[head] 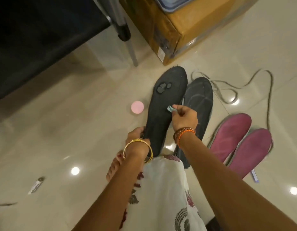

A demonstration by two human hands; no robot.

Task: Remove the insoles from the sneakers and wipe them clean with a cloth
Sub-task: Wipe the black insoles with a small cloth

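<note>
- Left hand [136, 134] grips the heel end of a black insole [166, 107], fingers curled round its edge; gold bangle [138, 150] on that wrist.
- Right hand [184, 116] pinches a small light-blue cloth [171, 108] between thumb and fingertips, rest of the fingers curled in; cloth touches the right edge of the held insole about midway along. Orange and brown thread bands [184, 133] on that wrist.
- Held insole points away from the person, toe end far, heel end near; three dark wet-looking spots [163, 86] near the toe.
- Second black insole [198, 100] lies just beside it to the right, faint curved lines across the surface; partly hidden by the right hand and forearm. Cannot tell if the two insoles touch.
- Two pink insoles [241, 140] lie side by side on the floor, right of the black ones, toes pointing up-right, edges overlapping or touching.
- Pink round lid or tub [137, 107] on the floor just left of the held insole.
- Thin dark cord or lace [254, 79] looped on the floor beyond the pink insoles.
- Cardboard box [174, 29] at top centre, beyond the insoles' toe ends; grey plastic container [171, 4] on top of it.
- Black seat [44, 39] at top left with a metal leg [130, 45] coming down to the floor.
- Glossy cream tile floor [77, 114] with light reflections.
- Person's bare foot [113, 167] below the left wrist; white floral-print garment [166, 189] over the lap.
- Small tube-like item [36, 185] on the floor at lower left, blurred.
</note>
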